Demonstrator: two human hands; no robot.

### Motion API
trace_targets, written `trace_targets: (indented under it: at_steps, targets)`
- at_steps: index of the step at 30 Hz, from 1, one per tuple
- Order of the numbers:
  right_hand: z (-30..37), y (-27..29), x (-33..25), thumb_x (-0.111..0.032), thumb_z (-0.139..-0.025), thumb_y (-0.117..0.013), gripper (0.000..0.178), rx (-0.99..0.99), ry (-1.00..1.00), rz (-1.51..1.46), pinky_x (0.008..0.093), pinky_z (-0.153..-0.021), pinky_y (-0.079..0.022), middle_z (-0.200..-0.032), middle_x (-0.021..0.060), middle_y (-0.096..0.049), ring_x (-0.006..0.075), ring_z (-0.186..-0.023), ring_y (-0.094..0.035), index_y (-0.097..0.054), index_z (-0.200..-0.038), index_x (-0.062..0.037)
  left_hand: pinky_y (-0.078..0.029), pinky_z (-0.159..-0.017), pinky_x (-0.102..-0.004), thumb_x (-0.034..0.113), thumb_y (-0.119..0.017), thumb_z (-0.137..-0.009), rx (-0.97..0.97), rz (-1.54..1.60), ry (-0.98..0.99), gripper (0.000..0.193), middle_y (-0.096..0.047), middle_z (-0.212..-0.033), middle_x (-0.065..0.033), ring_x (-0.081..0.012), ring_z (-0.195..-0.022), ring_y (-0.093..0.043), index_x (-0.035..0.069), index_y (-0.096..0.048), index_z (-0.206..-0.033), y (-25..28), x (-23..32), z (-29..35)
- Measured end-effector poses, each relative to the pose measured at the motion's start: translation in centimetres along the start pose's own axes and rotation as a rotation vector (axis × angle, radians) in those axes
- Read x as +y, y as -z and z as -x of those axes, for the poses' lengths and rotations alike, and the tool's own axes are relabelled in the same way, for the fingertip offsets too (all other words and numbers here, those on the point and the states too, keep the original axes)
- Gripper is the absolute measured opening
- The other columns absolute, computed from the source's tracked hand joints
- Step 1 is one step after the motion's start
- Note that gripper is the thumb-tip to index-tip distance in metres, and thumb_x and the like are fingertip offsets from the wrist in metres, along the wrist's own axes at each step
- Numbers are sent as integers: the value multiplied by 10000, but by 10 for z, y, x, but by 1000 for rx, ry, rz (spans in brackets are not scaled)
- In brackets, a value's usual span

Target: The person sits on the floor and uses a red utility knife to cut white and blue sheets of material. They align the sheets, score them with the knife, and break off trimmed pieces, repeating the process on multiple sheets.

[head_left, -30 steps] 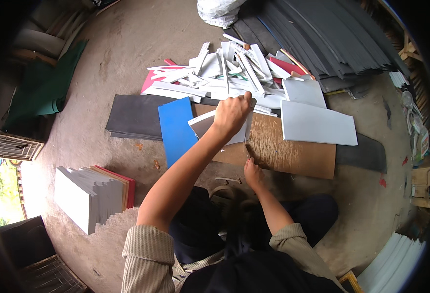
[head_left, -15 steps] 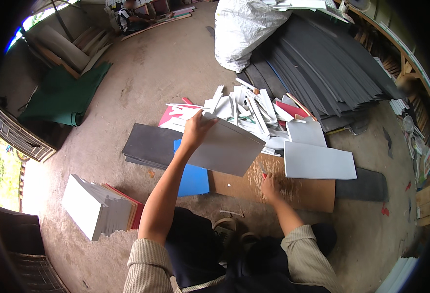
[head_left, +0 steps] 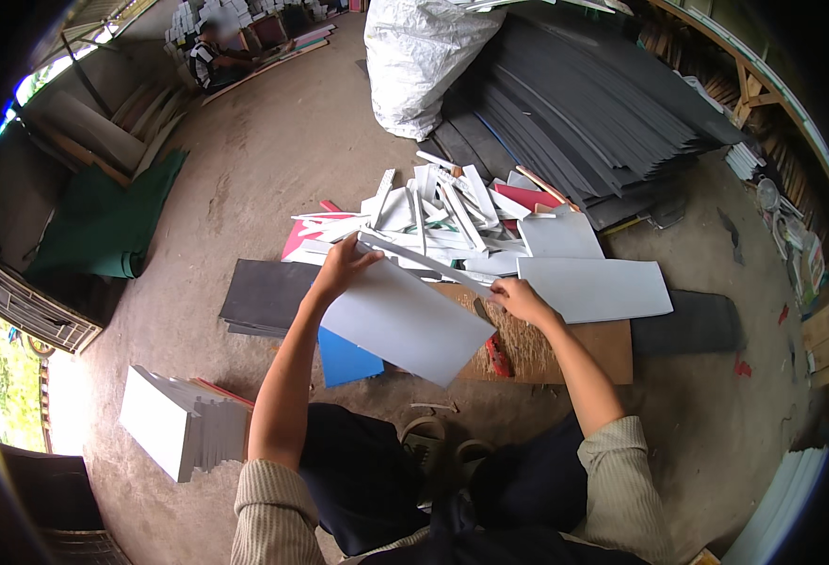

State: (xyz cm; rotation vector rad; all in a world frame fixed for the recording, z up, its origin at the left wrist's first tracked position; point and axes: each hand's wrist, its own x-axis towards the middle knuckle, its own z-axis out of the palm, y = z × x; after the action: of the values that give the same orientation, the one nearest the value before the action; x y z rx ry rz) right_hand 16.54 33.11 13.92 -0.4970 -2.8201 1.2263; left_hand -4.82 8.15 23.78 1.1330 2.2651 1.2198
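Note:
My left hand [head_left: 339, 267] is closed on the upper left corner of a white foam sheet [head_left: 410, 315], which is held tilted above the brown board [head_left: 579, 353]. Along the sheet's far edge runs a narrow white strip [head_left: 428, 263]; its left end meets the sheet by my left fingers. The strip's right end is pinched in my right hand [head_left: 522, 299]. On the board's scuffed surface, just below my right hand, lies a red-handled utility knife [head_left: 498, 356]. A blue sheet [head_left: 350, 360] sticks out under the held sheet, beside dark grey sheets [head_left: 265, 292].
Beyond my hands lies a heap of white offcuts [head_left: 433, 212]. White sheets [head_left: 595, 289] rest to the right. A stack of white sheets [head_left: 165, 424] stands left on the floor. Farther off are a white sack [head_left: 419, 71], piled dark sheets [head_left: 593, 104] and a seated person [head_left: 217, 58].
My right hand has let go of the red knife, now on the board, and grips the strip's end. The sheet has come nearer and lower, and the strip now shows along its far edge.

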Motion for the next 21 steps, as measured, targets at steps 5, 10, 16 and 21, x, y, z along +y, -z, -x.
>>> trace_targets:
  at_steps: [5,10,16,21]
  targets:
    - [-34,-4,24,-234,-820,-560,315,499,-79,-209,409,-717,-425,-901,191,-523,324,-810,-544,-506,-1042,-17,-456,-622,-268,241,-629,-794,208,-12,-49,373,-587,-769,-91,-131,-697,-569,53,-510,-1093,17,-37,6]
    - [-79,-44,26,-319,-844,-519,415,665,-211,-182,416,-783,-387,-988,233,-437,347,-901,-453,-435,-1109,-12,-466,-596,-294,211,-603,-814,538,356,410,397,-592,-865,-96,-141,-743,-584,66,-461,-1155,36,-59,33]
    - [-87,-120,-105,-422,-879,-440,476,21,-271,-1030,318,-566,-476,-1049,144,-440,209,-624,-581,-362,-1161,-46,-448,-708,-274,87,-571,-807,652,809,612,483,-528,-1075,-84,-127,-829,-545,116,-372,-1247,56,-57,86]
    - [-75,-156,-203,-327,-885,-460,510,-310,-14,-1222,288,-535,-481,-1033,114,-482,207,-669,-610,-228,-1271,-88,-441,-682,-248,55,-564,-800,899,901,453,456,-436,-1230,-87,-118,-930,-503,144,-398,-1215,71,-47,138]
